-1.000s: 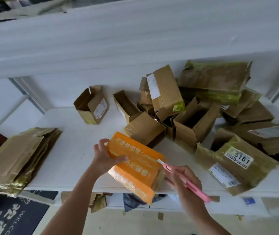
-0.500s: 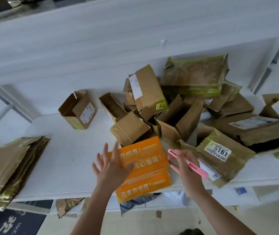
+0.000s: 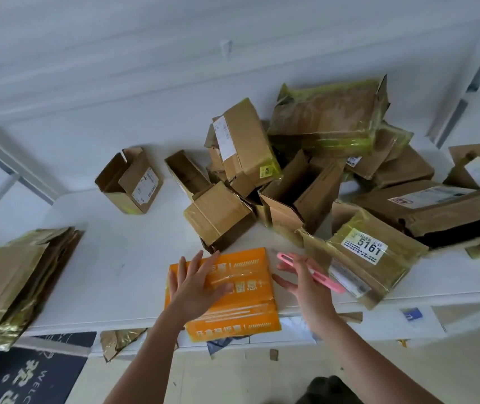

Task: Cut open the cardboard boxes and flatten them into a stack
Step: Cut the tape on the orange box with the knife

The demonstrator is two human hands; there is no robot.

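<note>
The left hand [image 3: 195, 282] lies flat on the orange box [image 3: 233, 295], fingers straight and spread, pressing it down on the near edge of the white surface [image 3: 110, 258]. The box is flattened, and its near end juts out past the surface's edge. The right hand [image 3: 306, 282] hovers just right of the orange box with fingers extended, the pink cutter [image 3: 311, 272] held between thumb and fingers, its tip pointing left and far, its tail toward the right.

At the left end of the surface sits a stack [image 3: 14, 284] of flattened boxes with greenish tape, overhanging the near edge. Far and right lies a pile of unflattened boxes [image 3: 306, 176], several open. One open small box [image 3: 131, 182] stands apart to the left of the pile. A taped box with the label "5161" [image 3: 364, 252] rests near the right hand, just beyond the cutter. On the floor below lie cardboard scraps [image 3: 119, 342] and a dark mat [image 3: 28, 374].
</note>
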